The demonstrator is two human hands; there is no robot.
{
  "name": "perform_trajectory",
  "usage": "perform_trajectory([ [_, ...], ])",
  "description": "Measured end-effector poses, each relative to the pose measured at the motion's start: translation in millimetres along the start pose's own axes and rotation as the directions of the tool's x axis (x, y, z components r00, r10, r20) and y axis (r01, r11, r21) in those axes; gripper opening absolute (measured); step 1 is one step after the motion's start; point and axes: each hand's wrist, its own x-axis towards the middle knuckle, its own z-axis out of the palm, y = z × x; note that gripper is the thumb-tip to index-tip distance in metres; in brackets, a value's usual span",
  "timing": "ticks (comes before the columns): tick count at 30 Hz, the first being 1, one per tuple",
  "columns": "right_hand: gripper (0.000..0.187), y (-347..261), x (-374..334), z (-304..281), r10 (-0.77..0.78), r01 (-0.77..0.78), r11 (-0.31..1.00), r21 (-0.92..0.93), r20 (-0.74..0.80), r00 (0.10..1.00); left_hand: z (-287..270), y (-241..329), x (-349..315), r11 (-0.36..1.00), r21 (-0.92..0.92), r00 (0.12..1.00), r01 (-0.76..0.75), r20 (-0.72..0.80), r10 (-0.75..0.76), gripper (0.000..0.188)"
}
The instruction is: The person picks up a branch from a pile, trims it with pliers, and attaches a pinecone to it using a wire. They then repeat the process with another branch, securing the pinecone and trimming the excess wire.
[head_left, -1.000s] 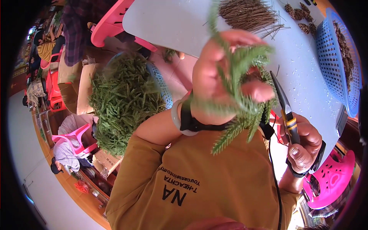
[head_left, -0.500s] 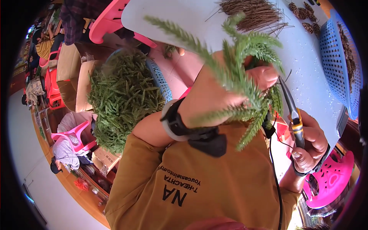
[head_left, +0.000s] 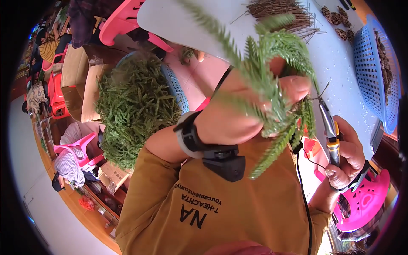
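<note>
From my end of the head camera, I judge the piece in hand to be partly made: green sprigs [head_left: 293, 44] are gathered into a curved bunch, held up in front of the chest near the counter [head_left: 340, 85], and a thin dark stem end [head_left: 325, 88] sticks out on its right side. The fingers of my left hand [head_left: 238, 112] are closed around the bunch, thumb pressed on it; those of my right hand [head_left: 347, 155] are wrapped around the pliers [head_left: 331, 134], whose tips stand at that stem end, though I can't tell whether they bite it. That end looks unfinished to me. Plenty of stock lies unused: a heap of greenery [head_left: 136, 110] in the blue basket [head_left: 173, 87] at the left, brown stems [head_left: 282, 12] at the counter's far side, and pine cones [head_left: 338, 19] beside them; I see no cone on the bunch. For moving, I find the most room over the speckled stretch of counter between the stems and the mesh basket [head_left: 366, 70] on the right. The counter's near edge runs behind my left hand, a pink stool [head_left: 367, 199] sits close below my right wrist, and a black cable [head_left: 305, 199] hangs down between the two arms.
</note>
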Motion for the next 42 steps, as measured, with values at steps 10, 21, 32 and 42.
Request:
perform_trajectory([
  [10, 0.045, -16.5, -15.7, 9.6, 0.135, -0.114, 0.979, 0.171, -0.114, 0.984, 2.5, 0.0, -4.4, 0.804, 0.484, 0.928, -0.347, 0.05, 0.37, 0.02],
  [21, 0.042, -47.2, -7.8, 34.8, 0.425, -0.274, 0.87, 0.41, -0.345, 0.837, -10.3, -0.9, 2.8, 0.067, 0.798, 0.646, -0.599, 0.433, 0.629, 0.026],
  [32, 0.042, -48.5, -5.8, 33.1, 0.379, -0.295, 0.885, 0.359, -0.19, 0.906, -15.4, 18.8, 2.9, -0.135, 0.718, 0.643, -0.683, 0.679, 0.354, 0.022],
  [42, 0.038, -51.5, -4.2, 41.7, 0.508, -0.311, 0.757, 0.575, -0.217, 0.834, -18.8, 18.4, 12.8, -0.372, 0.564, 0.432, -0.737, 0.817, 0.383, 0.027],
])
